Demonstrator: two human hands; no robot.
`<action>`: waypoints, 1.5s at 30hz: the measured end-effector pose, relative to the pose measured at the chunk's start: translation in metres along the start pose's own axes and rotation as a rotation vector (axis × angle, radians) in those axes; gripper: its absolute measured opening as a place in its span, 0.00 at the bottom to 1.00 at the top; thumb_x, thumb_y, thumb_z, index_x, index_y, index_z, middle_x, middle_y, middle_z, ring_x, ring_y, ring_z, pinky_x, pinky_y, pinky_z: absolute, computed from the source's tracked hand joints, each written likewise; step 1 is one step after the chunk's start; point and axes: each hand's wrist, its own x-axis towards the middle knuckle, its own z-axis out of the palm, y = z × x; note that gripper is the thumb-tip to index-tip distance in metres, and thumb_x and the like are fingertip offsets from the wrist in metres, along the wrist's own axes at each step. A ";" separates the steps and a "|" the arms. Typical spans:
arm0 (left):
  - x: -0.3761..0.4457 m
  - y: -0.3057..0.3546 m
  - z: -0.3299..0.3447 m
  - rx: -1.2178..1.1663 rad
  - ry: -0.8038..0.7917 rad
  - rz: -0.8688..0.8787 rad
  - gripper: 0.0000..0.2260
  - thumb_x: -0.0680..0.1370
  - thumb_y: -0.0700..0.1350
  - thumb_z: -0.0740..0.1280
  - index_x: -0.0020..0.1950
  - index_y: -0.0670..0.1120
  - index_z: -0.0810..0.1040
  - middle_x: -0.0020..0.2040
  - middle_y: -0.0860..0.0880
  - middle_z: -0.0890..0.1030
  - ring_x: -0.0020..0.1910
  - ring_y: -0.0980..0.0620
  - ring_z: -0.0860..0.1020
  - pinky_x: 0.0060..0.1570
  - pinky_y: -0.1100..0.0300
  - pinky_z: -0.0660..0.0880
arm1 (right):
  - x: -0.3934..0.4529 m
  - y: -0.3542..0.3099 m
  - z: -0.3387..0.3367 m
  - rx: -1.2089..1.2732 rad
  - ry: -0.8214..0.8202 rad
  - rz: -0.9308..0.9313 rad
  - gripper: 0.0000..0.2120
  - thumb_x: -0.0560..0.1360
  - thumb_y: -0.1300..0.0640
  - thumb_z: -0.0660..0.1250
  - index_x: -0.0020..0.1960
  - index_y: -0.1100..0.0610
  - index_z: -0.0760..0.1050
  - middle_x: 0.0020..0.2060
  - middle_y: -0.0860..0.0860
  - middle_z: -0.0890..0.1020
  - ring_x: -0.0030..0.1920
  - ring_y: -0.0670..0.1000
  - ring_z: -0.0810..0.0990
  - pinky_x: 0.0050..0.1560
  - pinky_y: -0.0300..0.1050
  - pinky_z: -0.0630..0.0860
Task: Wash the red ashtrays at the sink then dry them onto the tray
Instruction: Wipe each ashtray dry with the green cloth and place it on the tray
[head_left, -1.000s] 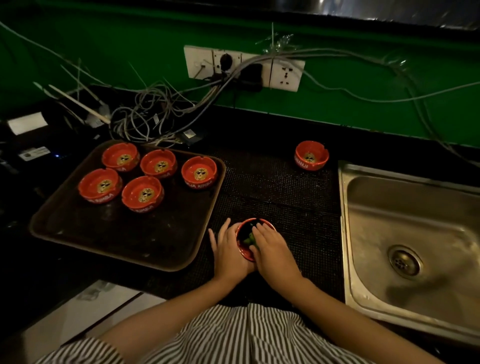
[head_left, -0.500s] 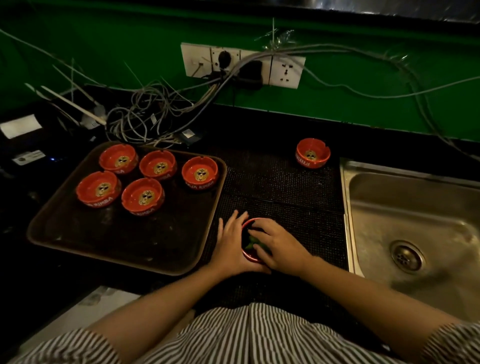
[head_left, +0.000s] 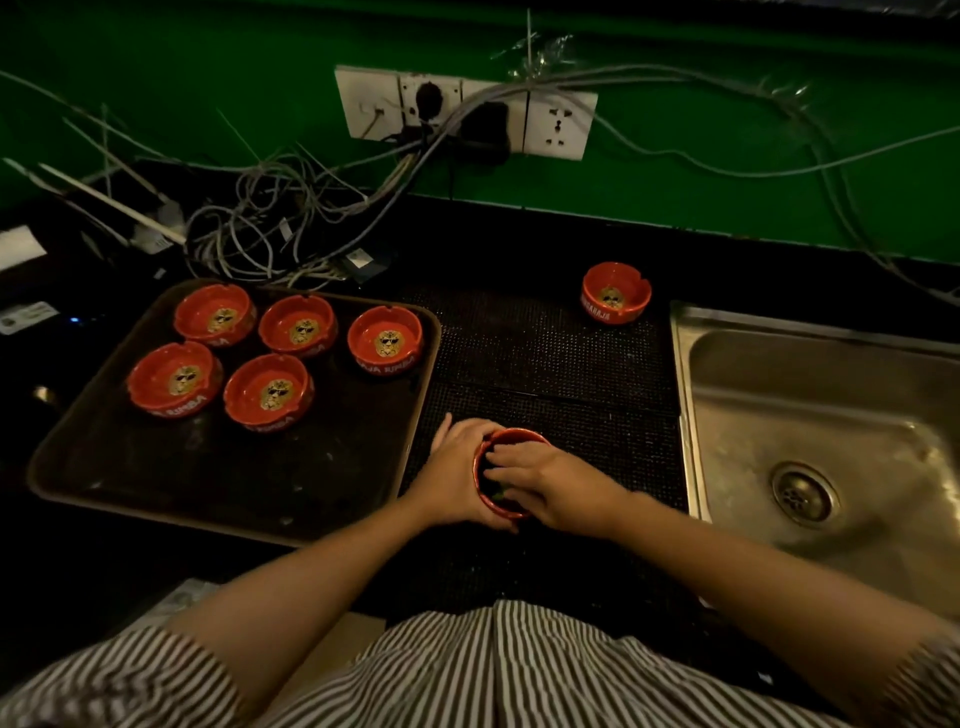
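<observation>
Compared with a second earlier, the right hand had swung round from pointing straight ahead to lying across the ashtray from the right, its fingers dipped into the bowl and bunched together on something dark green, maybe a scrub pad, too murky to tell. The left hand hadn't really budged, fingers wrapped around the ashtray's left wall. That ashtray sat on the black dotted mat, between the tray and the sink, same spot as before.

Count-wise: seven red ashtrays total. Five sat on the brown tray, three in the back row and two in front, one was being held, and one stood alone at the mat's far corner just beside the sink.

The counter was black and the lighting dim. The wall behind was green, with a white socket strip and a messy tangle of grey cables spilling down onto the counter. The steel sink was dry-looking, drain visible.
</observation>
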 end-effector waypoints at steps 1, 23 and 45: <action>0.005 -0.001 -0.005 0.014 -0.073 0.025 0.51 0.53 0.67 0.79 0.71 0.49 0.67 0.67 0.54 0.70 0.72 0.56 0.63 0.77 0.49 0.40 | 0.000 0.005 -0.006 0.006 -0.050 -0.023 0.16 0.79 0.56 0.65 0.64 0.60 0.77 0.65 0.56 0.77 0.68 0.53 0.71 0.73 0.39 0.58; 0.005 0.006 -0.006 0.102 -0.119 0.076 0.53 0.56 0.71 0.73 0.75 0.46 0.63 0.73 0.53 0.67 0.78 0.56 0.47 0.73 0.39 0.32 | -0.011 0.001 -0.002 -0.078 -0.068 -0.016 0.17 0.79 0.56 0.62 0.66 0.59 0.76 0.66 0.55 0.76 0.69 0.53 0.70 0.72 0.47 0.62; -0.008 0.017 0.011 0.125 -0.043 -0.028 0.55 0.59 0.68 0.74 0.78 0.47 0.56 0.78 0.52 0.58 0.78 0.55 0.40 0.70 0.39 0.27 | -0.014 -0.007 0.018 -0.089 0.089 0.151 0.17 0.79 0.53 0.60 0.65 0.56 0.77 0.64 0.51 0.78 0.67 0.50 0.72 0.70 0.48 0.66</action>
